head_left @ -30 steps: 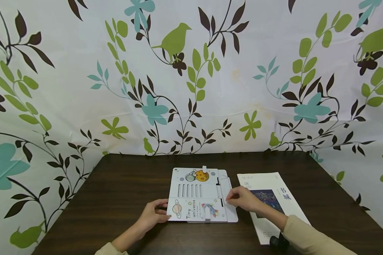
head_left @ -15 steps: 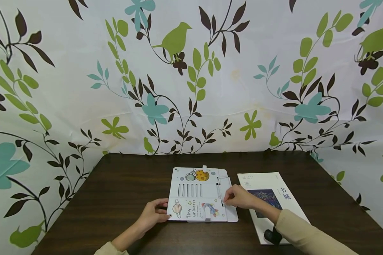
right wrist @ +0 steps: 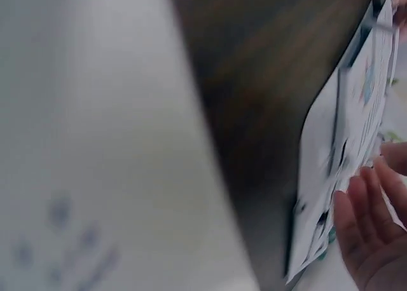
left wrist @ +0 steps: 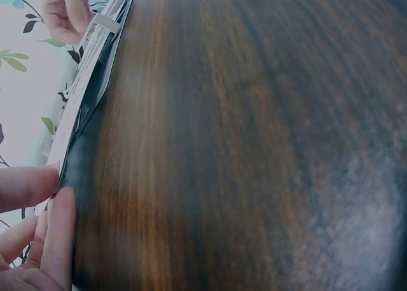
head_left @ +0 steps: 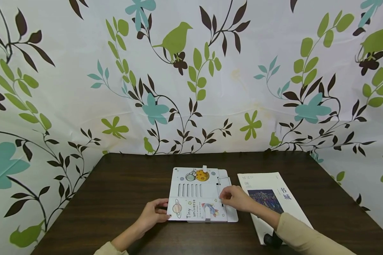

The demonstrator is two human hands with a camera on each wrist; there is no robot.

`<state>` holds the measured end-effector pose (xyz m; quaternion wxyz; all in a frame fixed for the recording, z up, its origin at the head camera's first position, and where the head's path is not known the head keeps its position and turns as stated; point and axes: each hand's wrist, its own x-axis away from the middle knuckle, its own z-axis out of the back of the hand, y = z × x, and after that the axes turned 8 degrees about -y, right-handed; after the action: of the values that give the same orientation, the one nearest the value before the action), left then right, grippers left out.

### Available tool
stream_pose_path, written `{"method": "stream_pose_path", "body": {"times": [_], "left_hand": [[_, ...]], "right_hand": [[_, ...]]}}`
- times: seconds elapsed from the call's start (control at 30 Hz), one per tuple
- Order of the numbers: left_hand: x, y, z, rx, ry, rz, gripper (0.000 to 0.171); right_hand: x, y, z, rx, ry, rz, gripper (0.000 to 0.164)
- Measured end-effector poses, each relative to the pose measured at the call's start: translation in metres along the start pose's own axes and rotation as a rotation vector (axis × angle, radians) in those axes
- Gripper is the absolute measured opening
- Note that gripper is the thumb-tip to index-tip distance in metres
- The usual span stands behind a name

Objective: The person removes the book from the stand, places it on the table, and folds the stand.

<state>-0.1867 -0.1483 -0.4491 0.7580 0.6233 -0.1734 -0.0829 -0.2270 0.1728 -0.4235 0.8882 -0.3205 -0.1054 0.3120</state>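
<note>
A flat white book stand (head_left: 194,193) printed with planets, a rocket and "Tiny universe" lies folded on the dark table. My left hand (head_left: 154,211) grips its left front corner; in the left wrist view the thumb (left wrist: 28,186) is above the edge and fingers below. A thin wire support (head_left: 224,181) runs along the stand's right part. My right hand (head_left: 236,198) reaches across from the right and pinches at the near end of this wire with thumb and fingertips. In the right wrist view the fingers (right wrist: 362,208) are close over the stand's face.
A white book (head_left: 284,198) with a dark blue picture lies right of the stand, partly under the right forearm. A small black object (head_left: 272,240) shows by the right sleeve. Behind the table (head_left: 131,177) hangs a leaf-and-bird patterned cloth (head_left: 191,78).
My right hand has shifted a little left, over the stand, at the wire support, which stands out more clearly than before. The left hand and the stand have stayed in place.
</note>
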Motion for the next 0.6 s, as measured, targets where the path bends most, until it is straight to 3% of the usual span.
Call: {"method": "stream_pose_path", "body": {"times": [0.1,0.27,0.43,0.6], "left_hand": [[0.001,0.0,0.0,-0.002,-0.002,-0.002,0.057],[0.001,0.0,-0.001,-0.008,-0.012,-0.003,0.057],[0.0,0.0,0.0,-0.005,-0.014,-0.001,0.057],[-0.001,0.0,0.0,-0.008,-0.007,0.006,0.057]], "right_hand": [[0.0,-0.009,-0.008,0.0,0.011,0.046,0.016],[0.001,-0.022,-0.021,-0.032,-0.063,0.088,0.036],[0.0,-0.026,-0.028,0.024,-0.085,0.115,0.039],[0.0,-0.03,-0.03,0.123,-0.064,0.081,0.038]]}}
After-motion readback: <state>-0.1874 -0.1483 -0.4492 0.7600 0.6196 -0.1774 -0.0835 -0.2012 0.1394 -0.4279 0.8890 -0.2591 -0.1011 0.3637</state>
